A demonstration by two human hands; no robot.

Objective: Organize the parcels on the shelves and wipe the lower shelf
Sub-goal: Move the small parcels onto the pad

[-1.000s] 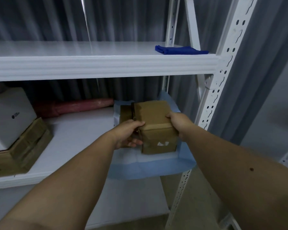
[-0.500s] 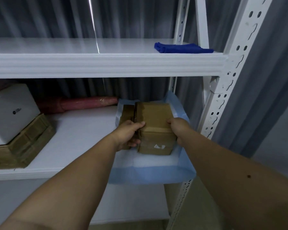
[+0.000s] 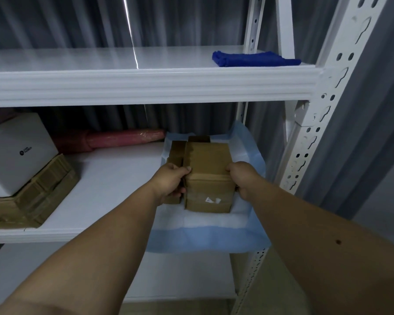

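A brown cardboard parcel (image 3: 208,164) stands on a blue-and-white pad (image 3: 209,233) at the right end of the middle shelf (image 3: 105,178). My left hand (image 3: 172,180) grips its left side and my right hand (image 3: 241,176) grips its right side. A smaller brown box (image 3: 176,151) sits against its left, and another box edge (image 3: 198,139) shows behind it. A folded blue cloth (image 3: 253,59) lies on the upper shelf (image 3: 146,85) at the right.
A white box (image 3: 16,153) rests on a flat brown carton (image 3: 39,196) at the shelf's left. A red wrapped roll (image 3: 123,138) lies along the back. A white perforated upright (image 3: 314,133) stands right of the parcel. The lowest shelf (image 3: 173,276) shows below.
Both hands have pushed the brown parcel further back onto the pad, and it now sits lower on it. My view has moved closer and slightly up.
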